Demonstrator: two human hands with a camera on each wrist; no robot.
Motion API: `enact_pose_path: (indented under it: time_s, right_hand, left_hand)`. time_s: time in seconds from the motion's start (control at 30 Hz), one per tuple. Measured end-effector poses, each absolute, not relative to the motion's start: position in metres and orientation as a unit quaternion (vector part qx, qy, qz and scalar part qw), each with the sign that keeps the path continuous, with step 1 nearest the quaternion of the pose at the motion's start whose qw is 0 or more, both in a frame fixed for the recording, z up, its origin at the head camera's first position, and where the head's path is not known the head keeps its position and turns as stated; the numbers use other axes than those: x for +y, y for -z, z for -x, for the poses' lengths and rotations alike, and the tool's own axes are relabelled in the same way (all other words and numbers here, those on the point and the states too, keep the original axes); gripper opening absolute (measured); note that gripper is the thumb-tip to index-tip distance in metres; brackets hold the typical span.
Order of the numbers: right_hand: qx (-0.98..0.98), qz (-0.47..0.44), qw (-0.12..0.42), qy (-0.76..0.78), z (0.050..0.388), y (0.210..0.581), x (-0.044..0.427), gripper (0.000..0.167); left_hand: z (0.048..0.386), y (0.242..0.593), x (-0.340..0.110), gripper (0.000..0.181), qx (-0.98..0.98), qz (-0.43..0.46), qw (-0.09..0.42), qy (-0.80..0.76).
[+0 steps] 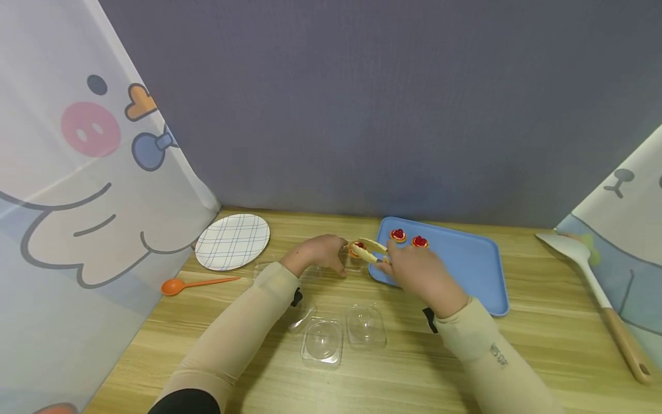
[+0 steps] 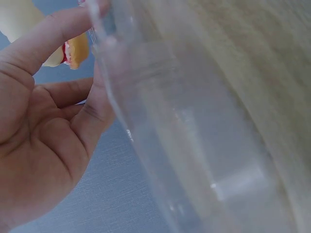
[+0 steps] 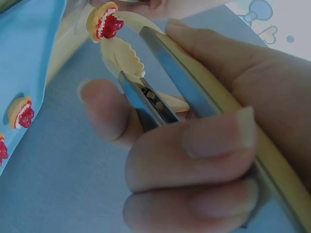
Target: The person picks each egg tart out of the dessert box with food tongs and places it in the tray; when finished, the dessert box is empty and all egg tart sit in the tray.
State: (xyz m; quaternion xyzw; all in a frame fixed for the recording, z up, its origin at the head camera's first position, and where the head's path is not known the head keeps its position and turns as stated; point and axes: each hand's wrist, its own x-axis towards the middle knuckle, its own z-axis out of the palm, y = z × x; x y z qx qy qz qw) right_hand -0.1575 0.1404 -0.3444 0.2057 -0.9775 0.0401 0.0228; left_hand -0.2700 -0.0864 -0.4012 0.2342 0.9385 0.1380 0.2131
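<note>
My right hand grips yellow-tipped tongs with metal arms, over the left end of the blue tray. At the tong tips is a small berry tart with a golden crust and red topping; whether the tips squeeze it is hard to tell. My left hand pinches the edge of a clear plastic box between thumb and fingers, just left of the tray. The tart is right at that box, partly covered by the tongs. Two more berry tarts lie on the tray.
Several clear plastic boxes are on the wooden table in front of my hands, partly behind the left forearm. A checked plate and an orange spoon lie to the left. A white spatula with a wooden handle lies far right.
</note>
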Motion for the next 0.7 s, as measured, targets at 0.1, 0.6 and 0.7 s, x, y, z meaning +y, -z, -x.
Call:
enact_pose_path:
  time_s: [0.1, 0.6, 0.7]
  right_hand:
    - [-0.977, -0.205, 0.043, -0.036, 0.158, 0.343, 0.143, 0.054]
    - [-0.984, -0.166, -0.016, -0.065, 0.163, 0.336, 0.167, 0.054]
    - [-0.984, -0.157, -0.029, -0.075, 0.163, 0.334, 0.176, 0.051]
  left_hand:
    - [0.271, 0.401, -0.086, 0.089, 0.938, -0.237, 0.212, -0.135]
    - [0.270, 0.401, -0.087, 0.090, 0.937, -0.245, 0.210, -0.133]
    - [0.270, 0.400, -0.087, 0.090, 0.936, -0.244, 0.211, -0.139]
